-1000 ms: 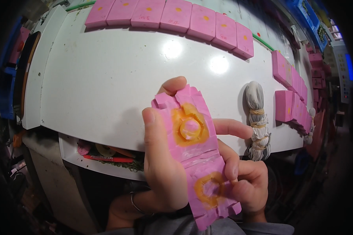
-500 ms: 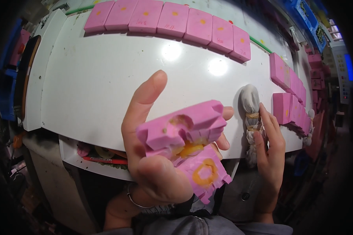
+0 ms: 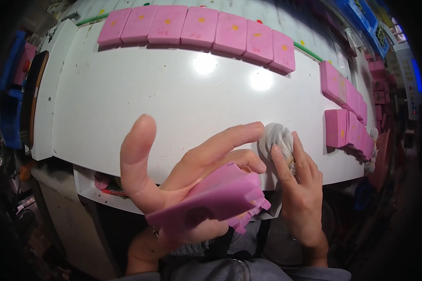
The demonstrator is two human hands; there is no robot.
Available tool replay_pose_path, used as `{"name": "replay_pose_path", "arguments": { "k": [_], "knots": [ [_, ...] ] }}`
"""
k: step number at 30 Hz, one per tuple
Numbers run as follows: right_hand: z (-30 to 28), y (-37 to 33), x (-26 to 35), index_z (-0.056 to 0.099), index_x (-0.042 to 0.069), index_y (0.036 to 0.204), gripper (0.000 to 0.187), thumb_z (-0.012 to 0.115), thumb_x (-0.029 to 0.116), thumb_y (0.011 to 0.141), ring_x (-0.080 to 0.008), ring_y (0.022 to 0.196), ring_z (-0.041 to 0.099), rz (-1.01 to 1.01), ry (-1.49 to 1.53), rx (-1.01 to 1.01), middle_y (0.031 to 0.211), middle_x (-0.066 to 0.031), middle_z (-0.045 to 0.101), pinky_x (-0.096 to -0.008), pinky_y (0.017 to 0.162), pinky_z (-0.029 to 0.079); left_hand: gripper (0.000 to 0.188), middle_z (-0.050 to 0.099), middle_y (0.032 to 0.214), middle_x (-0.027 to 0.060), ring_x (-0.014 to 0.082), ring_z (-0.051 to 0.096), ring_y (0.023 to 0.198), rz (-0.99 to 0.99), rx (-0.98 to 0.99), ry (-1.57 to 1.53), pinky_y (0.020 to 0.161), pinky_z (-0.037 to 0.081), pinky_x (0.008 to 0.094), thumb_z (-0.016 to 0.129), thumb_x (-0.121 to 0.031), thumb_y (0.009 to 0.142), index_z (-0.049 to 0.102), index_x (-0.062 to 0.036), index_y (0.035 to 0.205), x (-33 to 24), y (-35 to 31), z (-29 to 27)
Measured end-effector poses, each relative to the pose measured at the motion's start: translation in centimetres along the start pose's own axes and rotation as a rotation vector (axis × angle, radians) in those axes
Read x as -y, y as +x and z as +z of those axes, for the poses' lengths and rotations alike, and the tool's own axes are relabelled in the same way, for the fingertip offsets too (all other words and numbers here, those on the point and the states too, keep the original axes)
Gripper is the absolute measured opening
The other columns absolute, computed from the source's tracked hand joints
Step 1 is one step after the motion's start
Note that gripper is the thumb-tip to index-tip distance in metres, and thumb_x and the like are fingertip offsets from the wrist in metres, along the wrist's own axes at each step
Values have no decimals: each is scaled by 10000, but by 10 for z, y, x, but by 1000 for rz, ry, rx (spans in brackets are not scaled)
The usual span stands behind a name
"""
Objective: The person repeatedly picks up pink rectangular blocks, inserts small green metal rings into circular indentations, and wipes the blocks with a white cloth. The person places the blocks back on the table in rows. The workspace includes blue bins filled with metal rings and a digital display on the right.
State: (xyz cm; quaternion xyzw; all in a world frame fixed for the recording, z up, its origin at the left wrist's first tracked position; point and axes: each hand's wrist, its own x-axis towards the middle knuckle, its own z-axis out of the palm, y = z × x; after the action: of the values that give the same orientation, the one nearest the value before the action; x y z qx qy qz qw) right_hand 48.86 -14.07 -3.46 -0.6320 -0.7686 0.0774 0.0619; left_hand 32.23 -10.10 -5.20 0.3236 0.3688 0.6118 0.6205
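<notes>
My left hand [image 3: 187, 166] holds an opened pink rubber mold [image 3: 208, 196] low in front of me, over the table's near edge. The thumb lies under it; the index finger sticks up free, and the other fingers stretch right. One half is tilted with a smooth side showing; a jagged-edged part [image 3: 252, 214] with yellowish marks peeks out beneath. My right hand [image 3: 302, 194] grips a tied whitish cloth pouch [image 3: 275, 136] just right of the mold, its rounded end facing away from me. Part of the pouch is hidden behind the fingers.
Pink blocks [image 3: 199, 29] with yellow dots line the far side of the white table [image 3: 108, 98]. More pink blocks [image 3: 335, 126] stand in two rows at right. A drawer [image 3: 91, 189] sits under the near left edge. Blue trays [image 3: 363, 18] are at the far right.
The mold in my left hand has turned from showing its hollowed inner faces to a smooth side. My right hand has brought the pouch nearer and left, beside the left fingers.
</notes>
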Motion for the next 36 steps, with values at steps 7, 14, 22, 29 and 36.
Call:
{"name": "replay_pose_path", "arguments": {
  "k": [7, 14, 22, 29, 36],
  "knots": [
    [-5, 1, 0, 491, 140, 1299, 699, 512, -84, 637, -253, 914, 501, -5, 106, 49, 1356, -165, 409, -328, 819, 362, 666, 571, 1030, 312, 260, 648, 656, 419, -37, 289, 547, 544, 307, 259, -525, 930, 88, -56, 1371, 24, 19, 3],
    [-7, 3, 11, 465, 74, 1307, 698, 518, -54, 623, -229, 893, 501, -149, 181, -54, 1306, -88, 491, -318, 816, 354, 585, 599, 959, 269, 224, 609, 615, 414, -89, 302, 561, 498, 289, 267, -443, 966, 184, -6, 1345, 25, 27, -7],
    [10, 17, 5, 597, 54, 1151, 437, 591, 15, 716, -261, 956, 500, -173, -4, -365, 1220, -99, 557, -331, 792, 401, 602, 558, 686, 130, 187, 539, 494, 97, -216, 283, 440, 449, 266, 228, -494, 964, 464, 51, 1063, -16, 25, -62],
    [62, 18, 36, 603, -50, 1036, 415, 581, 36, 631, -229, 785, 560, -606, 291, -347, 1062, -162, 567, -291, 642, 467, 652, 529, 641, 102, 195, 527, 469, -173, -208, 145, 397, 449, 277, 237, -550, 942, 463, 42, 1093, -24, 2, -62],
    [16, 13, 27, 618, 4, 1075, 367, 612, -69, 716, -209, 698, 572, -188, 781, -112, 861, -112, 577, -273, 588, 461, 622, 570, 681, 122, 174, 561, 523, -328, 27, 191, 462, 481, 266, 262, -494, 958, 505, 75, 1016, -21, -6, -46]
  ]
}}
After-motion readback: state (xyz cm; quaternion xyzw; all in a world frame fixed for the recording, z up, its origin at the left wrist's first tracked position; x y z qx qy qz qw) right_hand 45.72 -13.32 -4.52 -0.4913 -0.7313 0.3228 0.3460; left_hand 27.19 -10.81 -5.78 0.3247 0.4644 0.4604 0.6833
